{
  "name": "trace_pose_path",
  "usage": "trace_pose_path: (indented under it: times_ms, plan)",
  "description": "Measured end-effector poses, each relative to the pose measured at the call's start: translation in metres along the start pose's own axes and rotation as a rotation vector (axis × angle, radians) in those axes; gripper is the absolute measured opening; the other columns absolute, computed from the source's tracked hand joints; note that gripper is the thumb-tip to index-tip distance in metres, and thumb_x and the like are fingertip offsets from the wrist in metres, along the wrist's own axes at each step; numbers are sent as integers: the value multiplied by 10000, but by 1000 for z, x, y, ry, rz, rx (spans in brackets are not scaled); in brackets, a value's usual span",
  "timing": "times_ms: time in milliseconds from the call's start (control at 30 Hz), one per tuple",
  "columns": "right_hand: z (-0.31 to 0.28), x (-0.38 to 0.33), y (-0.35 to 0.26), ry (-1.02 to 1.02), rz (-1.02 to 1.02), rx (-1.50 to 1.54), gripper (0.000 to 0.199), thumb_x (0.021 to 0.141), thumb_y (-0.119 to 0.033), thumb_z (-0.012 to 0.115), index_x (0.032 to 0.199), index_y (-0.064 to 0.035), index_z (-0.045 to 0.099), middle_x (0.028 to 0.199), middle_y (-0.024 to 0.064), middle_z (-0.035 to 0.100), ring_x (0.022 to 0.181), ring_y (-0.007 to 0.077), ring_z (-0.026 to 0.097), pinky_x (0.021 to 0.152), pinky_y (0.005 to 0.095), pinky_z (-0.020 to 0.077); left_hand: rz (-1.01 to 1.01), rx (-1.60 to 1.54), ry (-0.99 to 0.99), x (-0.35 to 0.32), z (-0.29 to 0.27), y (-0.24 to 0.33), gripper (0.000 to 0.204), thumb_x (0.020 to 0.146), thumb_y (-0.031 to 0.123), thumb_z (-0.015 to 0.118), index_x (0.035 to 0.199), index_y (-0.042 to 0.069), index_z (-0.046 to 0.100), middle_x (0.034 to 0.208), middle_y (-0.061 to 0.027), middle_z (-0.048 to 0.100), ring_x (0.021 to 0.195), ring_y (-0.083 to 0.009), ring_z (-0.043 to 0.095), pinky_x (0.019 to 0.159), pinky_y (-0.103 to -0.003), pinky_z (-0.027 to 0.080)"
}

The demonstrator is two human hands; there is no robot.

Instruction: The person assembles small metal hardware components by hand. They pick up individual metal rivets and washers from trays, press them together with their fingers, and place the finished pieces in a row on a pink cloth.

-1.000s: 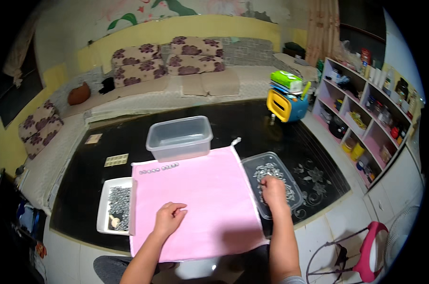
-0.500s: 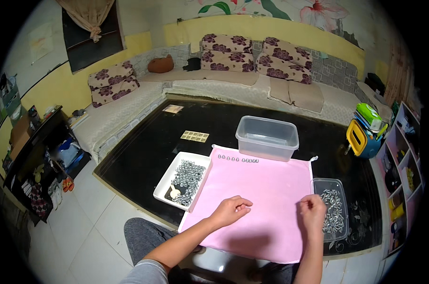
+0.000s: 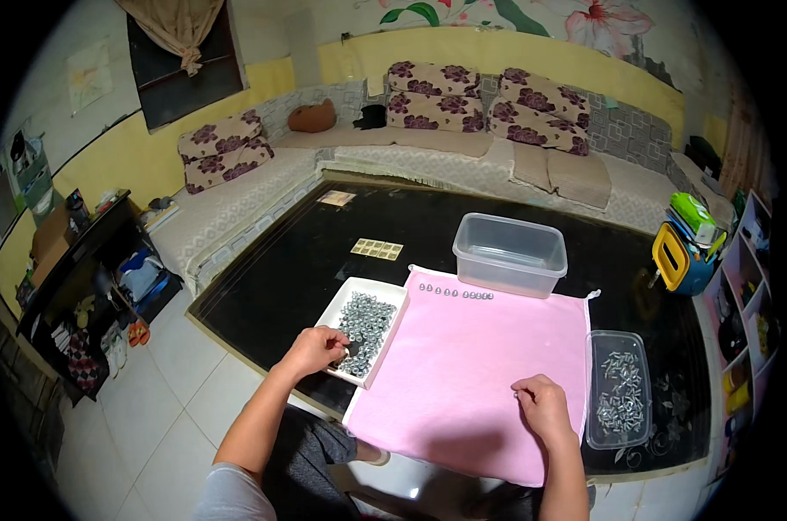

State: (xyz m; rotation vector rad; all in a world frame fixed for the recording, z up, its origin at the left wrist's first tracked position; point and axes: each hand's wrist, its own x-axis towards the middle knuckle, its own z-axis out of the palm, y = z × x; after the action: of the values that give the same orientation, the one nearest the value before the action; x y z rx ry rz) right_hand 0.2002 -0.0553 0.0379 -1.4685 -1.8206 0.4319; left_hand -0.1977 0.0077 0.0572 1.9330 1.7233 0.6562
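Observation:
My left hand (image 3: 318, 351) is at the near left rim of a white tray (image 3: 393, 337), its fingers pinched together over the silver nuts (image 3: 367, 321) inside. Whatever those fingertips hold is hidden, and a pale bit shows beside them. Over a pink cloth (image 3: 471, 365) my right hand (image 3: 543, 406) pinches a small silver metal piece (image 3: 516, 394), too small to name surely. To its right lies a shallow clear plastic container (image 3: 594, 391) with many short silver bolts (image 3: 622, 391). Small assembled-looking metal pieces (image 3: 454, 293) stand in a row along the cloth's far edge.
A larger clear plastic tub (image 3: 510, 273) stands at the cloth's far edge. On the black table (image 3: 289, 252) lies a yellowish printed card (image 3: 377, 249). A blue and yellow container (image 3: 678, 256) stands at the far right; a long sofa (image 3: 393, 161) lines the back.
My left hand has moved left from above the cloth to the white tray. The right hand has moved left, away from the bolt container, and now shows a small metal piece. The view has shifted slightly.

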Motion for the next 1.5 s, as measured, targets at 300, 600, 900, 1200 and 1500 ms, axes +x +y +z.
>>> trace_pose_path:
  times_ms: [300,600,900,1200,1500]
  plan:
    - [-2,1,5,-53,19,-105,46,677,-34,616,723,-32,611,692,132,553,669,281,557,627,359,457,-57,3,-164,13,6,-10,143,715,122,672,829,39,648,708,-60,628,631,-135,582,608,-268,466]
    - [0,2,-5,-154,-23,-62,43,690,-70,609,718,-46,587,733,116,552,754,275,545,687,364,446,-130,-92,-196,18,10,-15,125,728,114,694,731,27,605,656,7,577,593,-61,524,535,-223,452]
    - [10,3,-9,-127,4,-61,84,674,-72,615,667,-35,540,666,108,557,643,258,560,594,344,459,-124,-133,-51,13,11,3,106,723,78,672,695,11,594,626,-1,575,570,-54,521,530,-211,452]
    - [25,6,-2,-158,161,238,137,712,-127,656,788,-27,603,662,73,595,601,140,559,579,259,467,-57,-747,14,12,24,49,103,794,46,607,876,-15,623,713,-32,601,626,-82,560,596,-203,468]
    - [42,6,2,-158,324,890,125,793,-98,611,858,-7,557,740,28,574,656,79,538,606,213,459,-70,-1191,-457,8,129,118,164,825,33,558,975,-25,593,897,-88,609,765,-133,603,706,-232,516]
